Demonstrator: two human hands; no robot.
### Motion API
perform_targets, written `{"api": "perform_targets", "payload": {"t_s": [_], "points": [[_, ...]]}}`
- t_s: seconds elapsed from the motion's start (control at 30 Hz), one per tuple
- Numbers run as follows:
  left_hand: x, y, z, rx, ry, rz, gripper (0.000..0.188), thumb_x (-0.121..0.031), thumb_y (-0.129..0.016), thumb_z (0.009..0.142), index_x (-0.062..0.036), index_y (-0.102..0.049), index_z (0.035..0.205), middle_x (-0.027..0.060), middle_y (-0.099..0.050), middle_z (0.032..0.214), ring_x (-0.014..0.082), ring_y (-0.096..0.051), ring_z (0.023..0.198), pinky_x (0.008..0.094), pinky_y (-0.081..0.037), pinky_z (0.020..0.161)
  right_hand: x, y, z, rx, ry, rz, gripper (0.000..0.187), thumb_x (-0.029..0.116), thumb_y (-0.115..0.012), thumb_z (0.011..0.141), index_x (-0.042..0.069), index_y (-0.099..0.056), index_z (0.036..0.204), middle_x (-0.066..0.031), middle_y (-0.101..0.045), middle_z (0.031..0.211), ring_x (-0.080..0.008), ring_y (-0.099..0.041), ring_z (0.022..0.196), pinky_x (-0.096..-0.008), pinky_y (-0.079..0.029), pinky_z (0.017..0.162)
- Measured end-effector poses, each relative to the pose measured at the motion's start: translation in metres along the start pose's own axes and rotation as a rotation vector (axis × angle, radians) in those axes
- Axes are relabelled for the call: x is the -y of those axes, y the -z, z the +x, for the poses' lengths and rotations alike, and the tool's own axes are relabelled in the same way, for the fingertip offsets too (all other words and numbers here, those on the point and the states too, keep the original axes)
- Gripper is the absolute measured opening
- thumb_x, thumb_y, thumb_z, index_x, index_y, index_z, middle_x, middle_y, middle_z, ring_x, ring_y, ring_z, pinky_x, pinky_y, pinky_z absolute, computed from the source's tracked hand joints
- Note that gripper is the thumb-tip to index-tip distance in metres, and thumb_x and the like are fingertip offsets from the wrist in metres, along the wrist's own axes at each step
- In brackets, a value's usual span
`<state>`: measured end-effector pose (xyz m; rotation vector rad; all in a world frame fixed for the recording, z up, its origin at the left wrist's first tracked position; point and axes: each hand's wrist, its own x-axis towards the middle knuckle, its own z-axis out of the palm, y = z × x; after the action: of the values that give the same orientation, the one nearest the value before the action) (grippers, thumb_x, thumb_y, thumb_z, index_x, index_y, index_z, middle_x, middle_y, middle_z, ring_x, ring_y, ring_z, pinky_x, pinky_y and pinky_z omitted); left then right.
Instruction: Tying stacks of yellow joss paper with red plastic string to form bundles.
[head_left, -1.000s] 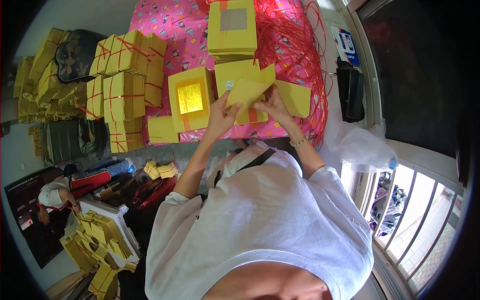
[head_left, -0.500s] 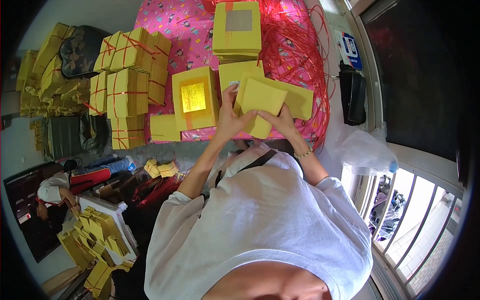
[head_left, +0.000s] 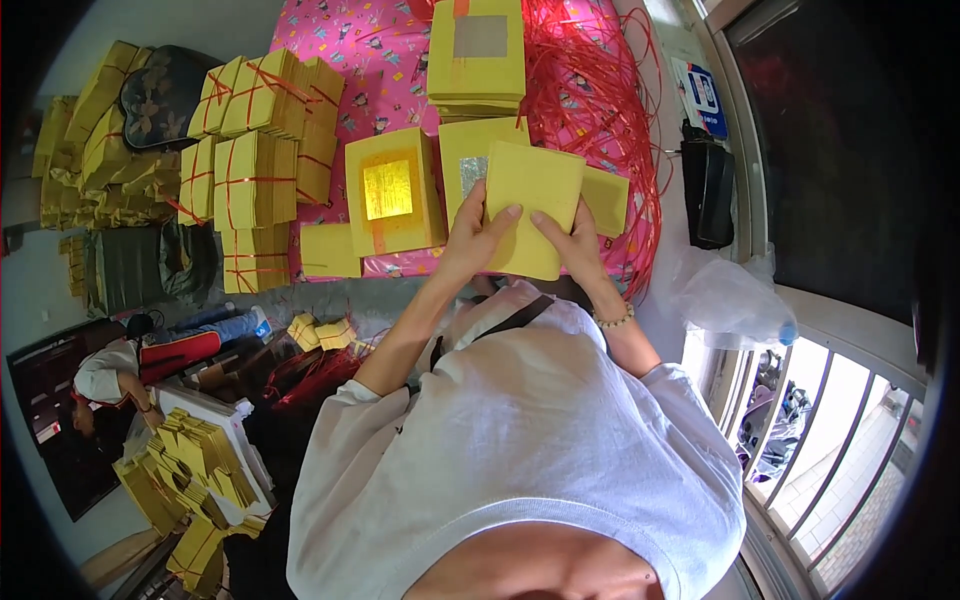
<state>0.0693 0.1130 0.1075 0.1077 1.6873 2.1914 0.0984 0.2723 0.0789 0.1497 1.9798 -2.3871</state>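
Note:
A wad of plain yellow paper sheets [head_left: 537, 185] is held upright between both hands over the near edge of the pink table. My left hand [head_left: 477, 232] grips its left side, thumb lying on the front face. On the opposite side my right hand [head_left: 572, 240] clasps it the same way. Behind the wad lies yellow paper with a silver foil patch [head_left: 471, 172], partly covered. More yellow paper [head_left: 606, 202] sticks out to the right. To the left rests a yellow stack with a gold foil square [head_left: 388, 190]; a taller stack with a grey-silver square [head_left: 480, 38] stands farther back.
Yellow bundles tied with red strips [head_left: 255, 178] are piled at the left. Loose red plastic strips [head_left: 590, 80] cover the table's right side. A plastic bag [head_left: 735, 305] hangs by the barred window. Lower left, another person [head_left: 110, 375] bends by stacked yellow paper [head_left: 195, 455].
The sheets in my hands have gone from skewed and fanned out to squared up and upright. Both hands have dropped slightly along the sides, uncovering more of the silver patch behind.

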Motion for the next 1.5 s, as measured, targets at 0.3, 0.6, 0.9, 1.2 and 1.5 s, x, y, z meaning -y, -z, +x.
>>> {"api": "perform_targets", "payload": {"t_s": [0.3,0.6,0.9,1.2,1.5], "points": [[0.003,-0.007,-0.004,0.005,-0.156,0.090,0.034,-0.006,-0.053,0.092,-0.0028,-0.040,0.123,0.0092,-0.056,0.109,0.0119,-0.053,0.099,0.0253,-0.044,0.083,0.011,0.001,-0.004,0.015,0.020,-0.003,0.051,0.004,-0.067,0.082,0.001,-0.043,0.127,-0.0074,-0.057,0.113,-0.0139,-0.055,0.103,-0.0288,-0.047,0.087],[-0.015,-0.018,-0.009,-0.014,-0.080,-0.001,0.030,-0.007,-0.054,0.092,-0.0015,-0.044,0.120,0.0065,-0.057,0.109,0.0106,-0.052,0.100,0.0251,-0.044,0.084,0.019,0.002,-0.007,0.004,0.045,-0.011,0.042,0.004,-0.066,0.082,0.002,-0.048,0.121,-0.0048,-0.060,0.108,-0.0109,-0.058,0.097,-0.0265,-0.048,0.083],[-0.014,-0.018,-0.009,-0.017,-0.136,-0.005,0.027,-0.007,-0.053,0.093,-0.0014,-0.045,0.118,0.0060,-0.057,0.108,0.0102,-0.052,0.100,0.0260,-0.043,0.086,0.028,0.005,-0.006,0.042,0.023,-0.030,0.048,0.005,-0.070,0.080,0.001,-0.047,0.123,-0.0061,-0.059,0.111,-0.0125,-0.057,0.100,-0.0277,-0.048,0.084],[-0.011,-0.017,-0.009,-0.024,-0.172,0.045,0.028,-0.007,-0.048,0.094,-0.0015,-0.041,0.121,0.0082,-0.055,0.112,0.0128,-0.051,0.104,0.0272,-0.041,0.090,0.036,0.000,-0.005,0.008,0.004,0.080,0.031,0.015,-0.060,0.091,0.000,-0.053,0.118,-0.0042,-0.062,0.105,-0.0083,-0.058,0.091,-0.0243,-0.049,0.078],[-0.019,-0.017,-0.006,-0.036,-0.040,-0.067,0.036,-0.009,-0.055,0.092,-0.0008,-0.045,0.126,0.0065,-0.057,0.118,0.0129,-0.053,0.109,0.0272,-0.041,0.093,0.037,-0.004,0.000,-0.048,-0.026,0.065,0.026,0.015,-0.057,0.093,-0.001,-0.056,0.113,-0.0035,-0.064,0.099,-0.0067,-0.059,0.083,-0.0219,-0.049,0.070]]}}
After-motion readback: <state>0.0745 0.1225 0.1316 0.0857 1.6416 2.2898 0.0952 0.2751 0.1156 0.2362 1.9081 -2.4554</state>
